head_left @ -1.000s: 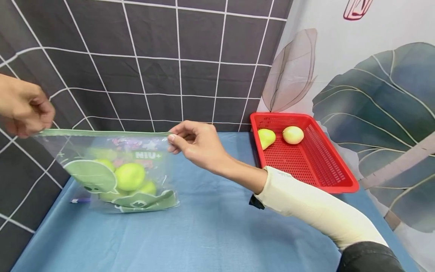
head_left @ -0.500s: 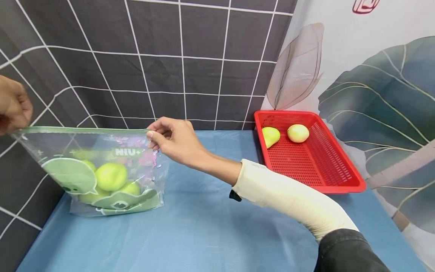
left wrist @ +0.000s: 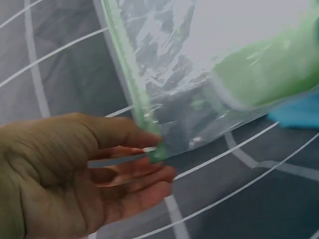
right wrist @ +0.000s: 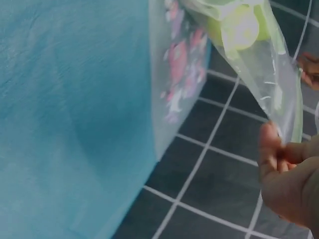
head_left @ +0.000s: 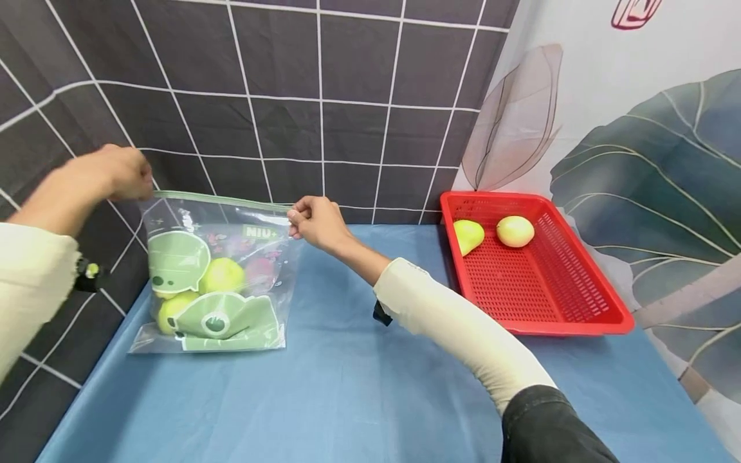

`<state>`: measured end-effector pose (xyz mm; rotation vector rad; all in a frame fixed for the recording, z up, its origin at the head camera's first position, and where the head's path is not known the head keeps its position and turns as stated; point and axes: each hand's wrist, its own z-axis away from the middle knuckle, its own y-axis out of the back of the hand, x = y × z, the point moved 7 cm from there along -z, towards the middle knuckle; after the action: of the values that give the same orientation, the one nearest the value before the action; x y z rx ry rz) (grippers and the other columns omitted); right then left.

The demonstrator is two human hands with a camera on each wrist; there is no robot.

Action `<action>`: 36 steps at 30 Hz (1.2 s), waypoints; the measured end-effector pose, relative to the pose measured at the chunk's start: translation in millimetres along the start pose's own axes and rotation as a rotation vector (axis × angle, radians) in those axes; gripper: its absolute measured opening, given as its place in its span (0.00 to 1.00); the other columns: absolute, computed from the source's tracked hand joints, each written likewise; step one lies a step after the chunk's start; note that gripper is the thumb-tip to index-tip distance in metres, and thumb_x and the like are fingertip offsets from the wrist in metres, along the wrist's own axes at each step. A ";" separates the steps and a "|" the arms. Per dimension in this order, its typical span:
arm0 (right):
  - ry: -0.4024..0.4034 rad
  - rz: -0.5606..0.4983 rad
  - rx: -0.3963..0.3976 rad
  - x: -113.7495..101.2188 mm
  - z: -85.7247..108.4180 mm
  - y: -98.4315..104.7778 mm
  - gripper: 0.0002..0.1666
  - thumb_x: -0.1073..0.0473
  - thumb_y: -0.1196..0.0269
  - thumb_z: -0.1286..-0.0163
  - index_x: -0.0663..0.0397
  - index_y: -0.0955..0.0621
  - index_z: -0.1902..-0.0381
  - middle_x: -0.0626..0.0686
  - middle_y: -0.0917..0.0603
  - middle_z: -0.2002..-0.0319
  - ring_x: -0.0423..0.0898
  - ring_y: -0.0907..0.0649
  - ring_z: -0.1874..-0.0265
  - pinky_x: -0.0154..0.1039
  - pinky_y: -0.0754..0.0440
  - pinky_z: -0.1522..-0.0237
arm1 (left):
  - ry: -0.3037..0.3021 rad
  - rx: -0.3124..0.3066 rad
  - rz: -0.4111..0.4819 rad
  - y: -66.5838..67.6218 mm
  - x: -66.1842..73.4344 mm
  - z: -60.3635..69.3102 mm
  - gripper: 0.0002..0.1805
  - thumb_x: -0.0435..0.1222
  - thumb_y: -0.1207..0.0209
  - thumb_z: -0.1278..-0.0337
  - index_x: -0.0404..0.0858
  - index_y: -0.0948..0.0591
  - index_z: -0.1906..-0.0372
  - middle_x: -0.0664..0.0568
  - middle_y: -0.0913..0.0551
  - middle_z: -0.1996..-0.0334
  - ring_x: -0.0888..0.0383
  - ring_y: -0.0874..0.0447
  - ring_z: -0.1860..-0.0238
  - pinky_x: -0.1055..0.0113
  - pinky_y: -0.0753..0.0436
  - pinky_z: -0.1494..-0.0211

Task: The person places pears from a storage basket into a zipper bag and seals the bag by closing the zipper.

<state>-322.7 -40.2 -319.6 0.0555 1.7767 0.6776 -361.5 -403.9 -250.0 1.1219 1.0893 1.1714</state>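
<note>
A clear zip-top bag (head_left: 179,257) with green and white print hangs upright at the left of the head view. Inside are several yellow-green fruits (head_left: 222,276), partly hidden by the print. My left hand (head_left: 116,172) grips its upper left corner; the left wrist view shows thumb and fingers (left wrist: 124,132) pinching the end of the green zip strip (left wrist: 142,104). At the upper right corner, my right hand (head_left: 321,222) pinches the bag's edge, as the right wrist view also shows. The bag's bottom is at or just above the blue cloth; I cannot tell which.
A red perforated basket (head_left: 535,283) stands at the right of the blue-covered table (head_left: 359,386). It holds a green pear (head_left: 467,236) and a pale yellow round fruit (head_left: 515,231). Dark grid-patterned cloth (head_left: 353,64) lines the back and left.
The bag first shifts left, then comes back right and hangs straighter. My left hand has moved right, bringing its forearm into view. Both hands keep hold of the bag's top edge.
</note>
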 end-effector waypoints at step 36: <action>0.038 0.978 -0.789 76.6 71.9 -67.2 0.40 0.39 0.53 0.07 0.25 0.50 0.06 0.42 0.54 0.05 0.60 0.49 0.05 0.59 0.49 0.05 | -0.283 0.052 0.135 -140.2 235.7 106.5 0.50 0.69 0.32 0.40 0.47 0.22 0.19 0.32 0.34 0.13 0.14 0.49 0.13 0.19 0.50 0.13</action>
<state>-262.8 -37.7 -429.0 0.3847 1.3259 2.0412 -221.1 -184.5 -386.7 1.3729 0.8397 1.0538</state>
